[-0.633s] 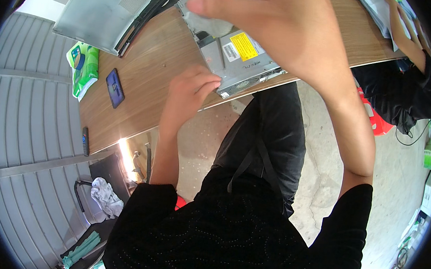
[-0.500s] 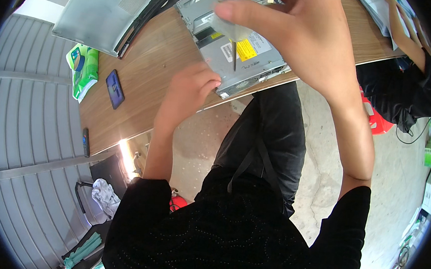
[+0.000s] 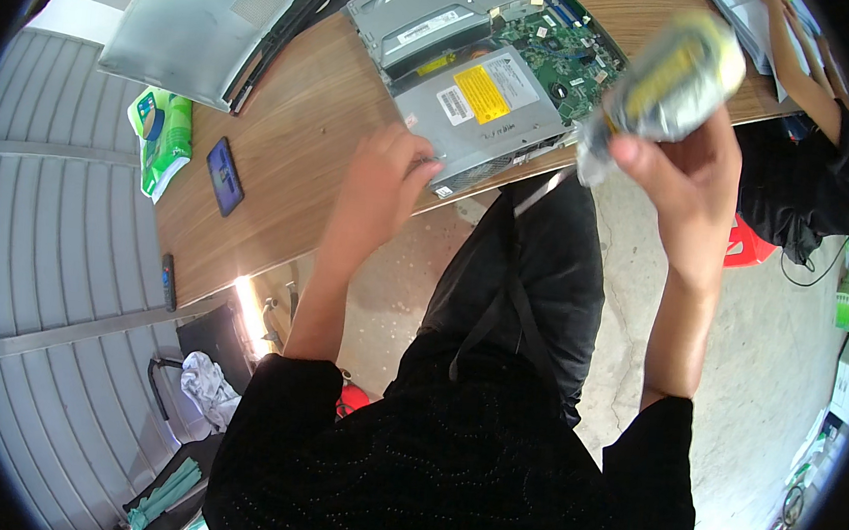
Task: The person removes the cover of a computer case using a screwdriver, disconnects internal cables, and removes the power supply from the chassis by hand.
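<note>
An opened slim computer case [image 3: 460, 181] lies at the table's near edge. In it sit a silver optical drive [image 3: 518, 119] with a yellow label, a metal bracket [image 3: 427, 19] and a green circuit board [image 3: 557, 58]. My left hand [image 3: 383, 178] is closed, fingers curled at the case's near left corner; what the fingertips pinch is partly hidden. My right hand [image 3: 691, 180] grips a thick yellow-and-grey screwdriver [image 3: 669, 80] wrapped in clear plastic. Its slim shaft points down and left, past the table edge and apart from the case.
On the wooden table [image 3: 285, 147] lie a phone [image 3: 225, 175], a green packet [image 3: 166, 139] and a remote control [image 3: 168, 282]. A metal cover [image 3: 210, 24] stands at the back left. Another person's arm [image 3: 802, 75] rests near papers at the far right. A red stool [image 3: 746, 246] stands below.
My right hand has pulled the screwdriver up and right, off the optical drive, uncovering the circuit board. Its shaft has swung from upright to slanted. My left hand has stayed at the case's corner.
</note>
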The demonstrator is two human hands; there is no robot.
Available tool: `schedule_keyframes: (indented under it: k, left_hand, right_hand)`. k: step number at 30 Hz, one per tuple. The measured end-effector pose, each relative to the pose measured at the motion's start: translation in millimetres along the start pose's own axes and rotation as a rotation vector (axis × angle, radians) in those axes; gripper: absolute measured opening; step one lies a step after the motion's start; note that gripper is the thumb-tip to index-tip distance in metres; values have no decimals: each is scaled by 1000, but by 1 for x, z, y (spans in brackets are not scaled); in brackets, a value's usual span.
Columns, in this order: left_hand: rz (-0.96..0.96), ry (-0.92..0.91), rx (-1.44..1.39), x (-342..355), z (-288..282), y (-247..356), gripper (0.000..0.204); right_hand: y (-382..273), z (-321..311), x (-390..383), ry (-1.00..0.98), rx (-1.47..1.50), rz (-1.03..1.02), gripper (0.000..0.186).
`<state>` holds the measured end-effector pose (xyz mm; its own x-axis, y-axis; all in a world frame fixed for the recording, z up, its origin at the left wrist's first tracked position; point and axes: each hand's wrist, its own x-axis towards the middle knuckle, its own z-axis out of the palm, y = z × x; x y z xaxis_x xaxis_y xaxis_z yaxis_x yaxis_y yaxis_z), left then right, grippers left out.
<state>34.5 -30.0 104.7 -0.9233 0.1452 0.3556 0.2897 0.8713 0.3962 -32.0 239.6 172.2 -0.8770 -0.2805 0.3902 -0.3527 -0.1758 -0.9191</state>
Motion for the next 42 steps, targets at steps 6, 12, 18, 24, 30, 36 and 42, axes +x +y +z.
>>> schedule_keyframes:
  k: [6, 12, 18, 24, 30, 36, 42]
  left_hand:
    - [43, -95, -172, 0, -7, -18, 18]
    - [77, -176, -131, 9, -10, -12, 11]
    - [-89, -177, -245, 2, -8, -9, 10]
    - [-305, -10, -85, -7, -26, -52, 6]
    - [-338, -26, 55, -22, 3, -133, 8]
    - [-334, -21, 121, -11, 10, -116, 10]
    - [-226, 242, -9, 10, 2, -48, 18]
  right_hand:
    - [98, -32, -84, 153, 298, 310, 62]
    - [177, -12, -134, 261, 461, 444, 60]
    - [182, -14, -128, 318, 515, 469, 49]
    - [181, -11, -127, 257, 418, 471, 48]
    - [186, -11, -128, 282, 325, 465, 52]
    - [183, -6, -126, 302, 240, 480, 43]
    - [153, -3, -116, 320, 354, 339, 38]
